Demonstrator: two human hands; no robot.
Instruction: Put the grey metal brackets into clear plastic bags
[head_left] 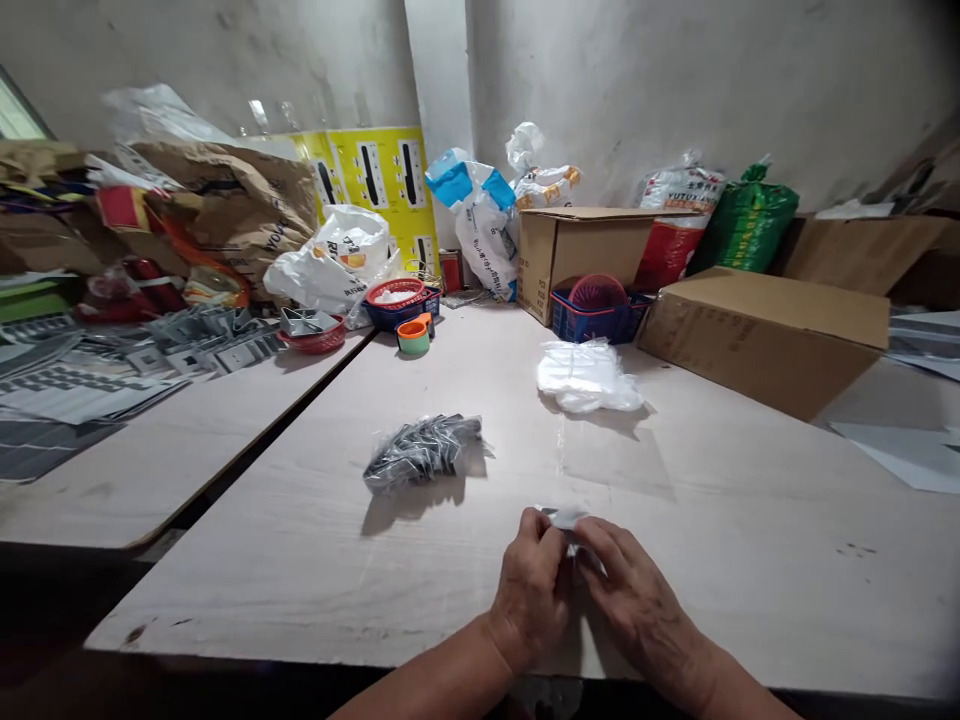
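Near the table's front edge, my left hand [529, 585] and my right hand [634, 595] meet, both closed with fingertips pinched on a small grey-and-white packet [564, 518]. Its far edge shows past the fingers; most of it is hidden, and its contents cannot be made out. Ahead and to the left lies a row of dark grey pieces in clear plastic bags [421, 452], leaning on one another. Beyond my hands sits a stack of white translucent plastic bags [586, 376]. A flat clear plastic sheet or bag [619, 462] lies just in front of that stack.
An orange-and-green tape roll [413, 337] stands near the blue basket [405, 313] at the back. Another blue basket [592, 322] and a cardboard box [765, 335] are at back right. A gap [255, 430] separates this table from the left one, which holds grey parts [202, 340].
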